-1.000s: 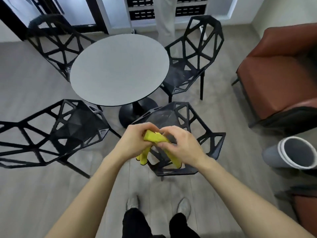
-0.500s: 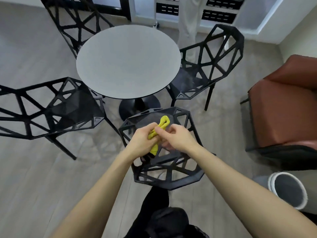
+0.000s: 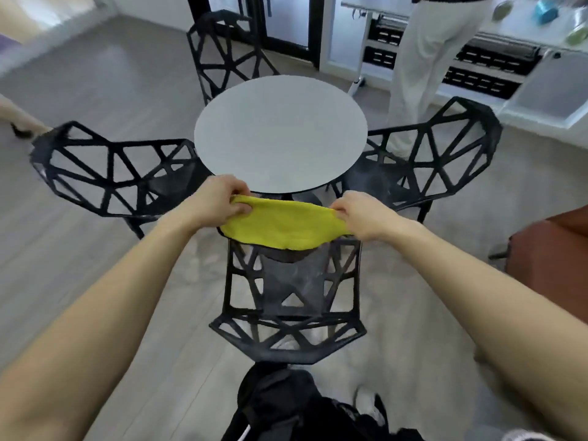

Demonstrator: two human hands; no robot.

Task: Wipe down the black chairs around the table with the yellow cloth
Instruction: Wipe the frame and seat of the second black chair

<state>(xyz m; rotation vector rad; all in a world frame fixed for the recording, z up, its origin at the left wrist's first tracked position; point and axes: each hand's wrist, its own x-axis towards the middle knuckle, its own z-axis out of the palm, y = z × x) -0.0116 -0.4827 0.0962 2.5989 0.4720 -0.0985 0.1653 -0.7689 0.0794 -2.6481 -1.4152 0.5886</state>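
While pinched at both ends, yellow cloth (image 3: 280, 225) between left hand (image 3: 216, 202) and right hand (image 3: 359, 214), over near chair's (image 3: 288, 313) front edge.

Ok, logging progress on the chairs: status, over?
Left hand and right hand pinch the ends of the yellow cloth, stretched out. It hangs over the nearest black lattice chair. Wiping not yet begun. Nothing in the way.

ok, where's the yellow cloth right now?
Head view, centre: the yellow cloth is stretched between the left hand and right hand, above the nearest black chair, just short of the round table.
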